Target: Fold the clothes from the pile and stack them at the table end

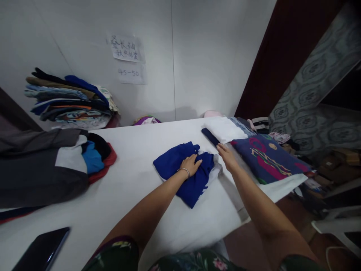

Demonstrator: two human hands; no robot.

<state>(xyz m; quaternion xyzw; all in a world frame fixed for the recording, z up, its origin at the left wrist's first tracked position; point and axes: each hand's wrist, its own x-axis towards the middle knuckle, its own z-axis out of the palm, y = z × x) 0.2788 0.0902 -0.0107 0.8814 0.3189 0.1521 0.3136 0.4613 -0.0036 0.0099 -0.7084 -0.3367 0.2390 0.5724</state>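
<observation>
A royal blue garment [172,160] lies bunched in the middle of the white table, with some white or grey fabric [216,169] showing at its right side. Flat on top of the blue cloth rests my left hand [191,165], fingers spread, a silver bracelet at the wrist. My right hand [228,156] is stretched out to the right of the garment, fingers extended, holding nothing visible. Its fingertips are beside a narrow dark navy piece of cloth [210,137]; whether they touch it I cannot tell.
Folded clothes stand in a tall stack [76,101] at the back left. A grey-and-black clothing pile [42,165] covers the left side, near a dark phone or tablet [42,250]. To the right lie white cloth [225,128] and a patterned purple-blue cloth [267,156]. Paper notes [128,49] hang on the wall.
</observation>
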